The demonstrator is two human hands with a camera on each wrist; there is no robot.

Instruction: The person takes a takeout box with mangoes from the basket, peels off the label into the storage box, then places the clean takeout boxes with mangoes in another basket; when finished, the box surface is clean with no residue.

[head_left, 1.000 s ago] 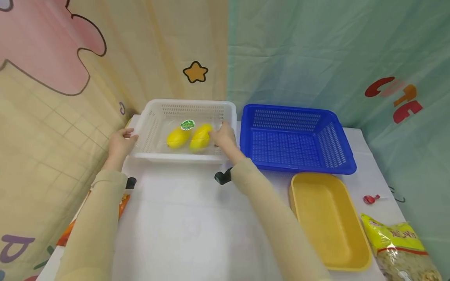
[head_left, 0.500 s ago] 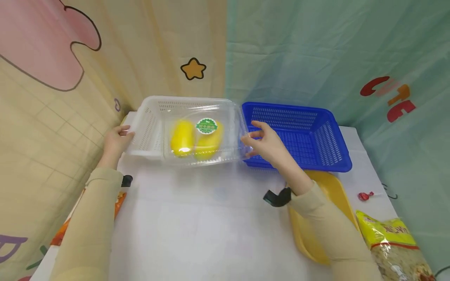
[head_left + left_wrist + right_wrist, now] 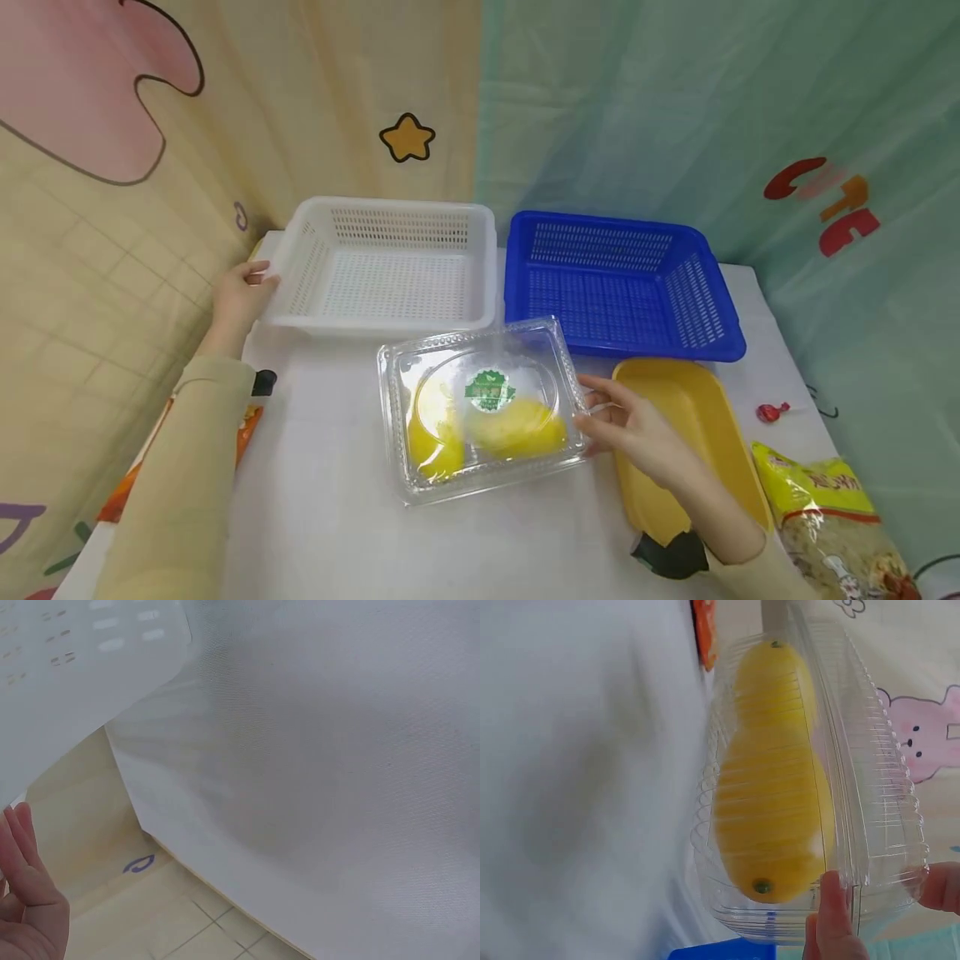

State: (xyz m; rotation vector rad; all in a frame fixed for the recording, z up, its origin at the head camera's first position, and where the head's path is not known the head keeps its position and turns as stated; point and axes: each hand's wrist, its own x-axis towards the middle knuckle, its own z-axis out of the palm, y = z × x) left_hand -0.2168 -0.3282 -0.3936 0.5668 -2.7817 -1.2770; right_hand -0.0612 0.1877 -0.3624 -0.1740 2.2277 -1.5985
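Note:
My right hand [image 3: 637, 425] pinches the right edge of a clear plastic clamshell box [image 3: 450, 342], which is held tilted in front of the baskets. Two yellow fruits [image 3: 517, 429] lie inside it, and its lid bears a round green label [image 3: 491, 390]. From the right wrist, the fruits [image 3: 772, 795] show small green stem ends, and fingers [image 3: 832, 907] press the box's rim. Far left, my left hand [image 3: 238, 296] grips the left rim of a white plastic basket [image 3: 382, 323]. The left wrist view shows that hand [image 3: 30, 900] at the basket's edge, partly cut off.
A blue basket [image 3: 622, 348] stands right of the white one. Nearer lies a yellow tray [image 3: 693, 417], partly behind my right forearm. A red wrapped candy [image 3: 770, 412] and a yellow-topped bag [image 3: 832, 517] sit far right. An orange packet [image 3: 247, 429] shows behind my left arm. Curtains border the table.
My right hand has lifted the clear box out of the white basket and brought it toward me and right, turning it slightly. My left hand has stayed at the basket's rim.

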